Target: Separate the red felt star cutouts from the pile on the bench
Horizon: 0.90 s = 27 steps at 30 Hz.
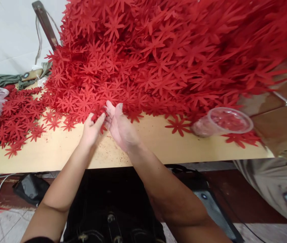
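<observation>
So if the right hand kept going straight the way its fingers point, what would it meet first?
The right hand points away from the body, fingertips already at the near edge of the pile of red flower cut-outs. It would likely push straight into that pile; nothing else lies in between, though depth is hard to judge.

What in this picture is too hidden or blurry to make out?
- Head view: the fingertips of the left hand and right hand are buried in the red flower cutouts, so the grip is unclear.
- The pile's upper right is blurred.
- The clear plastic cup holds something reddish, unidentifiable.
- The person at right is cut off by the edge.
</observation>
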### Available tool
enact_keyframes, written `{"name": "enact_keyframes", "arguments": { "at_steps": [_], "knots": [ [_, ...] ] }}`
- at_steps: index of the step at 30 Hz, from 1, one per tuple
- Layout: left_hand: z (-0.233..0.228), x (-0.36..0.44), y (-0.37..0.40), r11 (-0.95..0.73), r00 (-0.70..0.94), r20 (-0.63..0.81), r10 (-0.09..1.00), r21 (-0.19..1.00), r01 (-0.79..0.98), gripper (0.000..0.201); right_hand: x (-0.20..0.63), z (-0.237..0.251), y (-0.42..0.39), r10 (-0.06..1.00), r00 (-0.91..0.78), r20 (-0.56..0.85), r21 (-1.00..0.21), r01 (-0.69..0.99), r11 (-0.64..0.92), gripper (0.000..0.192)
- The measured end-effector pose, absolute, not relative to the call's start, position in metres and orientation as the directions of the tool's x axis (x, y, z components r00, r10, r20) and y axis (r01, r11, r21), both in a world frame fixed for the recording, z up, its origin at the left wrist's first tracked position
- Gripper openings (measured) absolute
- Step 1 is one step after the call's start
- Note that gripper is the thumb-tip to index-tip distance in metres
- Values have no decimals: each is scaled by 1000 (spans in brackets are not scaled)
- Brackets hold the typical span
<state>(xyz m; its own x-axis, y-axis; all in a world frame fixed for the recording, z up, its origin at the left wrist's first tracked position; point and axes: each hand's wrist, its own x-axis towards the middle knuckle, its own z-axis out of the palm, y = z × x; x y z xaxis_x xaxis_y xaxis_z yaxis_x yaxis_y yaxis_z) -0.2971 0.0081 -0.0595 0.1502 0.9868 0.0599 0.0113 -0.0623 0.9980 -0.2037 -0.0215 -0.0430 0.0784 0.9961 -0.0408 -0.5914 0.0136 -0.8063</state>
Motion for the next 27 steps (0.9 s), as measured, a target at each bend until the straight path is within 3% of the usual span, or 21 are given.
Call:
{"name": "enact_keyframes", "arguments": {
  "at_steps": [3,7,11,15,22,27],
  "knots": [
    [-48,-300,8,128,161,-97,982,972,-197,20,-200,-50,-21,989,147,4,-850,-520,81,59],
    [-40,-302,7,214,212,-154,965,930,-298,19,-189,-59,-15,971,223,86,-912,-374,167,49],
    [-38,-303,6,302,256,-219,942,884,-357,12,-179,-62,-7,979,150,141,-947,-268,178,40],
    [-39,-302,7,305,273,-222,936,898,-316,19,-171,-62,-5,983,99,153,-955,-243,173,31],
    [-43,-300,14,242,211,-187,959,930,-275,30,-168,-65,-5,991,34,129,-964,-231,133,38],
    [-37,-296,20,125,272,-95,958,988,-96,31,-168,-58,1,986,-52,161,-970,-192,148,34]
  ]
}}
